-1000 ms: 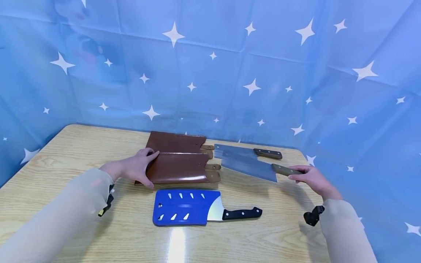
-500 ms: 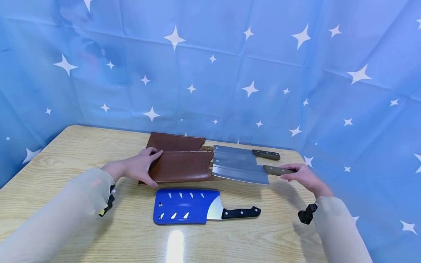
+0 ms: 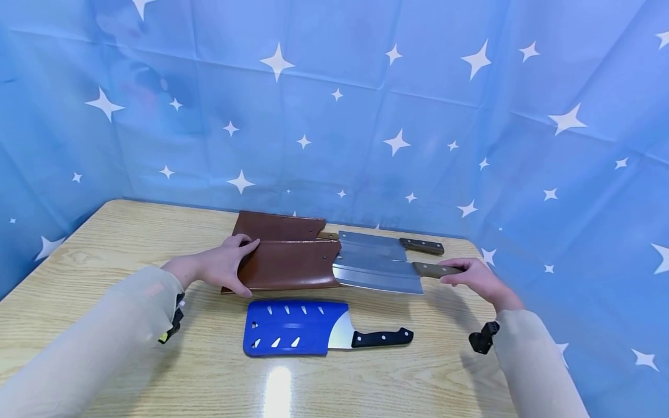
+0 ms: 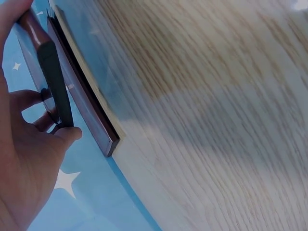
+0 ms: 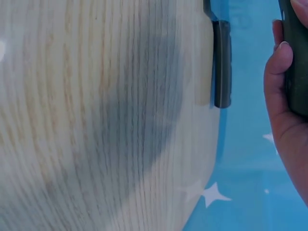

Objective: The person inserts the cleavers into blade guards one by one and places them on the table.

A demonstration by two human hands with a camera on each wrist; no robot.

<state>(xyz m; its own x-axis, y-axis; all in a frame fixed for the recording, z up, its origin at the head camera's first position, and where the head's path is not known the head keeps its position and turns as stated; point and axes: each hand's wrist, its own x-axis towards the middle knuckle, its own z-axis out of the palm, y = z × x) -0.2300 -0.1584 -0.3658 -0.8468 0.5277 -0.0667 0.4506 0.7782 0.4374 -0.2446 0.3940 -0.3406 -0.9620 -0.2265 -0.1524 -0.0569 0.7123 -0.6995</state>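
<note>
In the head view, my left hand (image 3: 225, 265) holds the closed end of a brown leather knife sheath (image 3: 292, 267), thumb on the near edge and fingers on the far one. The left wrist view shows that hand (image 4: 33, 144) gripping the sheath (image 4: 55, 84) from its end. My right hand (image 3: 478, 280) grips the wooden handle of a cleaver (image 3: 378, 276). Its wide blade points left, with the front end right at the sheath's mouth; the sheath's strap is hidden. In the right wrist view, the fingers (image 5: 278, 60) wrap the dark-looking handle (image 5: 296, 67) at the frame's edge.
Behind lies a second brown sheath (image 3: 272, 225) with a second cleaver (image 3: 423, 245) to its right, partly covered by the held one. Nearer the front is a black-handled cleaver (image 3: 384, 338) in a blue blade cover (image 3: 287, 331). A blue star-patterned curtain (image 3: 334, 116) hangs behind the table (image 3: 183, 371).
The right hand has moved left with the cleaver, bringing its blade from just right of the sheath up to the mouth. The held sheath's open end has risen; the left hand has barely moved.
</note>
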